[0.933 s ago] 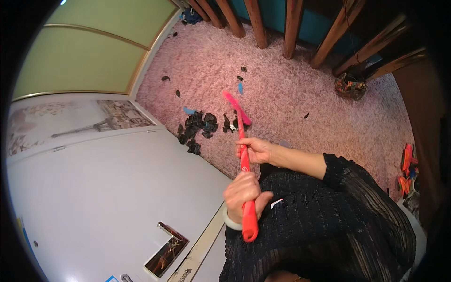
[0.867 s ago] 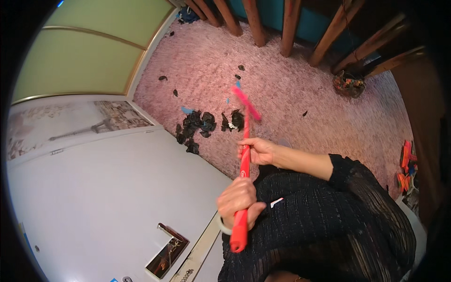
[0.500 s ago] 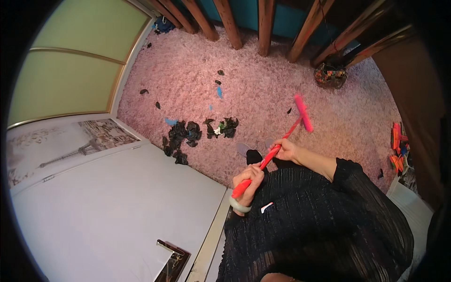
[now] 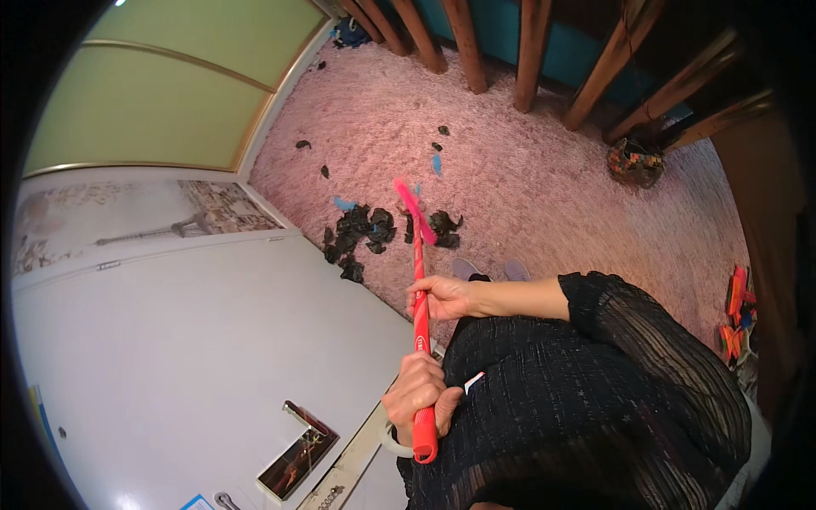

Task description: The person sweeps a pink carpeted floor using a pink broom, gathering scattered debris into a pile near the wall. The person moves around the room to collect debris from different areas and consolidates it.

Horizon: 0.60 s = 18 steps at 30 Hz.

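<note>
Both my hands grip the red handle of a broom (image 4: 420, 323) with a long, narrow pink head (image 4: 415, 212). My left hand (image 4: 416, 395) is wrapped around the handle near its end, close to my body; a pale bracelet circles that wrist. Farther up the handle, my right hand (image 4: 440, 298) is closed on it. In this view the pink head overlaps a clump of crumpled black scraps (image 4: 445, 228); I cannot tell if it touches them. Just to the left lies a bigger pile of black scraps (image 4: 350, 234) with a blue scrap (image 4: 343, 204) beside it.
Pink shaggy carpet (image 4: 510, 187) covers the floor, with small black and blue bits farther off. A white door (image 4: 195, 357) with a handle stands at left. Wooden posts (image 4: 527, 59) line the far side, near a patterned basket-like container (image 4: 635, 163). Colourful items (image 4: 736, 310) lie at right.
The broom's head has swung left, from the bare carpet on the right to over the black scraps. Both hands have stayed on the handle, and the view has shifted somewhat.
</note>
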Tool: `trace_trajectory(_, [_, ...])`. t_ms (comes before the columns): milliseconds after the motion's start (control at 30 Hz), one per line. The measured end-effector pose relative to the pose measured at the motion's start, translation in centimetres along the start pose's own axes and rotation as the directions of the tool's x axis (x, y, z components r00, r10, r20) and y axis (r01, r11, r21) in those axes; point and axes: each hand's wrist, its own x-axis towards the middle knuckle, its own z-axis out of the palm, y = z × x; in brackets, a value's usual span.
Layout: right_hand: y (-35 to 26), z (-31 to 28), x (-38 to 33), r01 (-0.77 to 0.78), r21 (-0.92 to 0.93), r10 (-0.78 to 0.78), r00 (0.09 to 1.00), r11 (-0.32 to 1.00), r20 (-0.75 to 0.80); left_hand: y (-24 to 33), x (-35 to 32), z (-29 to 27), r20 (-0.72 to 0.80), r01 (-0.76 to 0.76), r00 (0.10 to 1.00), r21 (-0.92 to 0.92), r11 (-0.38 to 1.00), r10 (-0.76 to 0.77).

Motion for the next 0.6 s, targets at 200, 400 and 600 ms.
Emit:
trace_trajectory(200, [-1.3, -5.0, 3.4, 0.150, -0.156, -0.185, 0.953, 0.976, -0.241, -3.8, -2.0, 2.4, -0.176, 0.004, 0.984, 0.116, 0.993, 0.017])
trace_trajectory(400, [-3.0, -2.4, -0.9, 0.247, -0.247, -0.311, 0.911, 0.937, -0.272, -4.4, -2.3, 2.7, -0.125, -0.140, 0.983, -0.021, 0.990, 0.136])
trace_trajectory(600, [-6.3, -3.1, -3.1, 0.375, -0.390, -0.517, 0.768, 0.841, -0.377, -6.6, -2.3, 3.6, -0.133, -0.067, 0.990, -0.176, 0.982, 0.044])
